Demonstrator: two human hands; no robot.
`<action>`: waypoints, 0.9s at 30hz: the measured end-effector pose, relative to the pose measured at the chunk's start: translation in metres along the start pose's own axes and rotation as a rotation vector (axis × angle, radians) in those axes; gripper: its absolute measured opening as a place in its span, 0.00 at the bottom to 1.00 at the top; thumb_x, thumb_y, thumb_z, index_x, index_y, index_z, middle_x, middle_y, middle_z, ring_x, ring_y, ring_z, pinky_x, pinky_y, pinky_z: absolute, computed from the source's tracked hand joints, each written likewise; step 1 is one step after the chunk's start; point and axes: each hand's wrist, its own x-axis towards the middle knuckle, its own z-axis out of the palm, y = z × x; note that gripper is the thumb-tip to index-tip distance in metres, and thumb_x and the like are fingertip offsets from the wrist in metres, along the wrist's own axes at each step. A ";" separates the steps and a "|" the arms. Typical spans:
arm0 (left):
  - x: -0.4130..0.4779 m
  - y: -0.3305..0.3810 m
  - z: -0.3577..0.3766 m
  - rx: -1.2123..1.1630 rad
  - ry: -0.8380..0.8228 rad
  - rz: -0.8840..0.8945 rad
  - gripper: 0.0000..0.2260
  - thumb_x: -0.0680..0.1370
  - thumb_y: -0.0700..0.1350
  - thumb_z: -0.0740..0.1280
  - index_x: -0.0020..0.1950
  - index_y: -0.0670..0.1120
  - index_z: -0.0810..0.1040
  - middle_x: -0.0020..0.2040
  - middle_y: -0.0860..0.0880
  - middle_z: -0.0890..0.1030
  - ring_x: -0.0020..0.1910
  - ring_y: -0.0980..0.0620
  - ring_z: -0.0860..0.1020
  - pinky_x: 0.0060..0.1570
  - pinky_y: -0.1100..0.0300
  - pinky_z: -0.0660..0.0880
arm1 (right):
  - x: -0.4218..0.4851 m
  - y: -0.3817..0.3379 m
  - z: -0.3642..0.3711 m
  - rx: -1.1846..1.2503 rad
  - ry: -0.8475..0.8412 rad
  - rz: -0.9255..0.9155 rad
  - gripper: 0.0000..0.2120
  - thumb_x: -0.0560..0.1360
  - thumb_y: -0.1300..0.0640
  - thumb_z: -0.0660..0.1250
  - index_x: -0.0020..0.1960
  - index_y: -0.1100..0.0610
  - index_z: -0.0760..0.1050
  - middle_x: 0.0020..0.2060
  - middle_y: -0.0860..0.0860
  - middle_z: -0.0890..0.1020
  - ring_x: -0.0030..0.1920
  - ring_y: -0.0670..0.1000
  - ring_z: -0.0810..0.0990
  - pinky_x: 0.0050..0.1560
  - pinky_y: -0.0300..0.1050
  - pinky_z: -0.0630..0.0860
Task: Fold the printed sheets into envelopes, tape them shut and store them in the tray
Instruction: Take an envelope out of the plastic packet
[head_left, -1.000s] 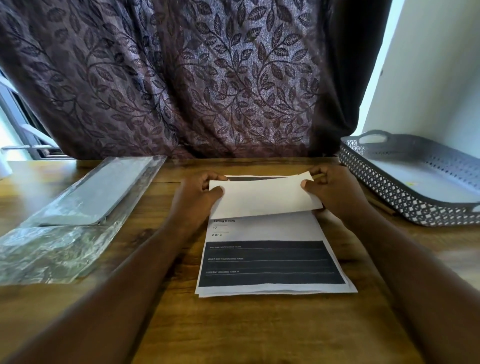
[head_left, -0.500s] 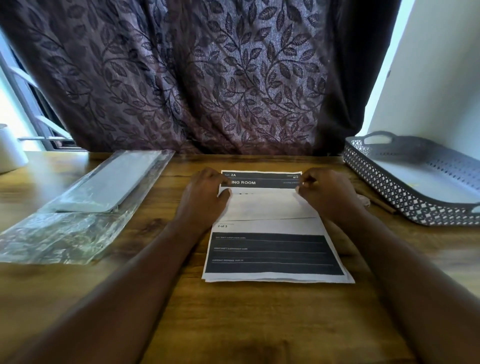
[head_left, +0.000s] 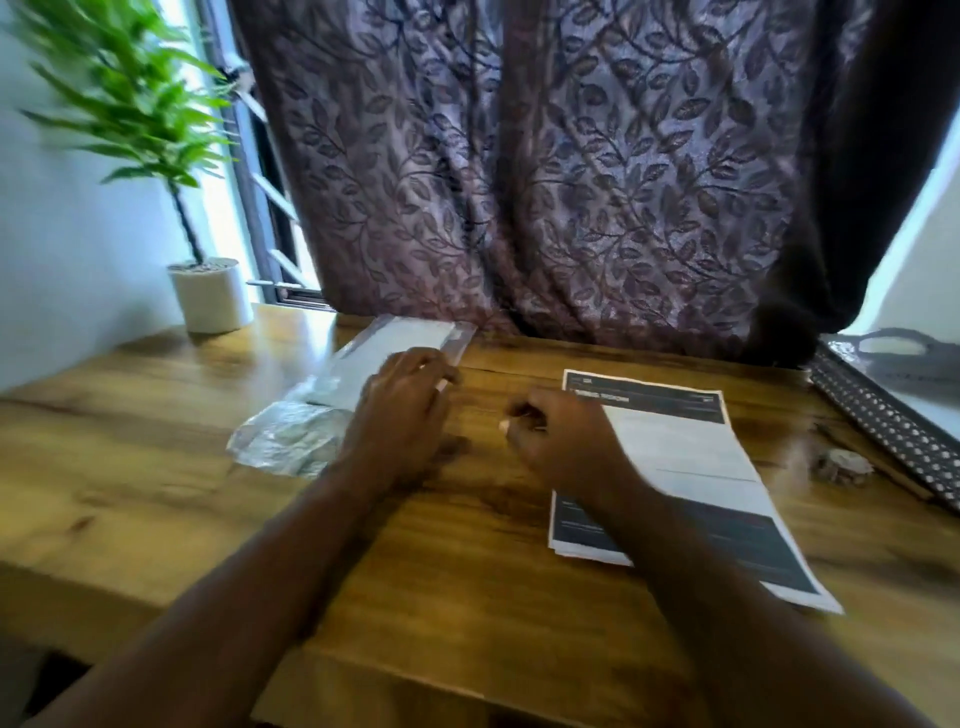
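- Currently, the view is motion-blurred; fine detail is soft.
- The printed sheets (head_left: 691, 452) lie flat in a small stack on the wooden worktop (head_left: 156, 467), right of centre. They show dark bands at the far and near ends and a pale middle with a crease line across it.
- The left hand (head_left: 405, 410) hangs over the near end of a clear plastic packet (head_left: 395, 338), its fingers loosely extended and gripping nothing. I cannot tell if the fingertips touch the plastic.
- The right hand (head_left: 561, 441) sits just left of the sheets with its fingers curled inward. I cannot tell whether it pinches anything. Its forearm crosses the stack's near left corner.
- The two hands are near each other but apart, with bare wood between them.
- The grey perforated tray (head_left: 883, 421) stands at the right edge, well apart from both hands.
- A small crumpled scrap (head_left: 841, 465) lies between the sheets and the tray.
- A potted plant (head_left: 210, 296) stands at the far left, and a leaf-patterned curtain (head_left: 571, 182) hangs behind the worktop.
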 end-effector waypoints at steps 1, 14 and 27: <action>-0.006 -0.015 -0.010 0.027 0.038 -0.026 0.17 0.73 0.46 0.56 0.55 0.49 0.82 0.61 0.47 0.80 0.62 0.43 0.76 0.58 0.45 0.75 | 0.002 -0.013 0.011 0.011 -0.041 -0.032 0.12 0.78 0.54 0.70 0.60 0.55 0.81 0.53 0.50 0.84 0.51 0.49 0.81 0.56 0.45 0.79; -0.054 -0.100 -0.055 0.108 0.101 -0.594 0.19 0.75 0.50 0.73 0.65 0.51 0.76 0.62 0.44 0.78 0.62 0.41 0.74 0.57 0.46 0.72 | 0.046 -0.131 0.129 -0.092 -0.280 -0.122 0.19 0.77 0.59 0.64 0.66 0.47 0.78 0.60 0.52 0.83 0.59 0.55 0.81 0.60 0.55 0.79; -0.056 -0.114 -0.059 -0.112 0.121 -0.694 0.23 0.71 0.32 0.69 0.65 0.46 0.75 0.62 0.40 0.76 0.59 0.40 0.76 0.57 0.51 0.73 | 0.036 -0.148 0.144 -0.266 -0.279 -0.181 0.11 0.76 0.53 0.63 0.54 0.54 0.81 0.50 0.54 0.84 0.52 0.57 0.82 0.51 0.51 0.79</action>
